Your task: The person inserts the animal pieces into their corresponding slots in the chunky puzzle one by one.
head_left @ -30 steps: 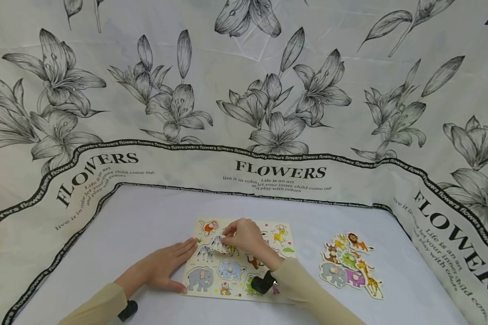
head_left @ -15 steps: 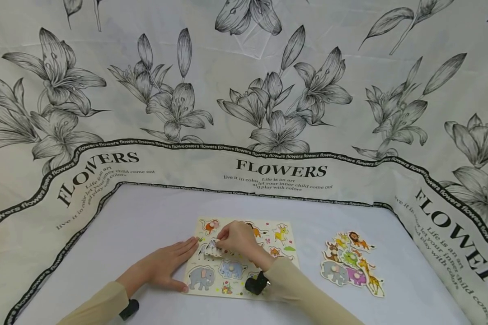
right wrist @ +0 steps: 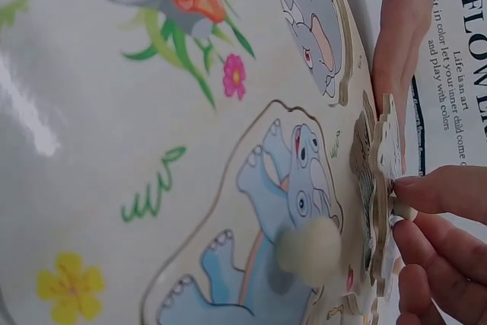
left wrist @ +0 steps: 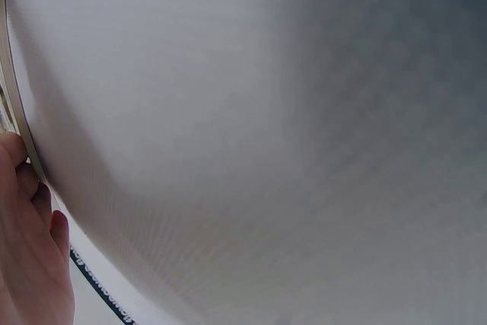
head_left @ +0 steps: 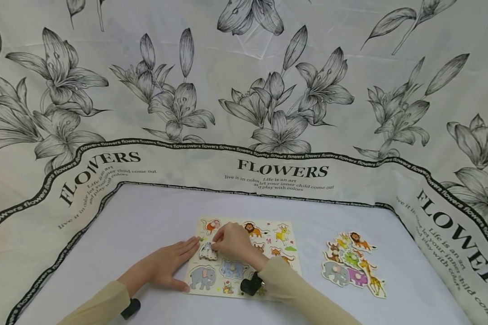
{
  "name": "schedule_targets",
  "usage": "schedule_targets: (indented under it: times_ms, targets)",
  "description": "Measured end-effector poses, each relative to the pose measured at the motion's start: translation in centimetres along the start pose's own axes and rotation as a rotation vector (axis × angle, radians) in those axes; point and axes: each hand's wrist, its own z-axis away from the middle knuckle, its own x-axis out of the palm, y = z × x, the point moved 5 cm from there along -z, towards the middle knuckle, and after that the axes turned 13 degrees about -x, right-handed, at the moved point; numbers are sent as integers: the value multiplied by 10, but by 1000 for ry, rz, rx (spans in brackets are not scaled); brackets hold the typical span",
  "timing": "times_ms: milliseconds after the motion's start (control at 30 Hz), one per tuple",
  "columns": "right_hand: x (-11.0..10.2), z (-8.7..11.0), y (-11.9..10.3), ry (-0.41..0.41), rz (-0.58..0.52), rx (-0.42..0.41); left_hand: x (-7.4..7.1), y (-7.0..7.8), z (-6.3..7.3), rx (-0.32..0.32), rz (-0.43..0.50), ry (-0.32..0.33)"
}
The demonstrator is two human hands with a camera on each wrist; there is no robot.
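So the right hand [head_left: 232, 239] has the little knob [right wrist: 403, 208] of the zebra piece [head_left: 208, 252] pinched between thumb and fingers, and that piece is over the left part of the puzzle board [right wrist: 99, 165], right by the zebra slot [right wrist: 361, 146]. My worry is that tiny grip: a bit of twist and the piece could swivel, leaving the legs caught on the slot's rim. Pushing down at that point would probably jam it crooked or pop it out of the fingers. From the right wrist view I honestly can't tell if its lower edge is touching the board or just above it.

Next door there's the blue rhino piece [head_left: 232, 268] in its own slot with a peg [right wrist: 310, 253] sticking up, so a low wrist might bump it. The left hand [head_left: 168, 264] is stretched out, nothing gripped, fingers and thumb at the board's left edge. If that pressure went, I'd guess the board could skid on the worktop [head_left: 158, 212]. The loose animal pieces [head_left: 351, 262] are heaped off to the right, overlapping, so grabbing one carelessly could drag its neighbours along
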Motion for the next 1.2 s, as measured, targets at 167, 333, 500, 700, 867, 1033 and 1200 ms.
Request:
schedule_targets:
  times_ms: [167,333,500,700,867,1033,1200]
  targets:
    - [3,-1,-1,1,3,-16,1,0,0,-7,-3,-6]
    - [5,-3,-4,9,25,-44,2,-1,-1,-16,-11,-11]
    - [6,-4,-6,11,35,-64,2,-1,-1,-14,-12,-7]
    - [8,-4,-7,-1,33,-68,2,-1,-2,-16,-12,-8]
    - [8,-4,-6,-3,44,-59,3,-1,-1,-20,-5,-18]
    - [5,-2,-7,13,50,-72,1,1,0,-12,1,-7]
    - [2,-2,-10,33,61,-114,0,1,0,-2,-1,6]
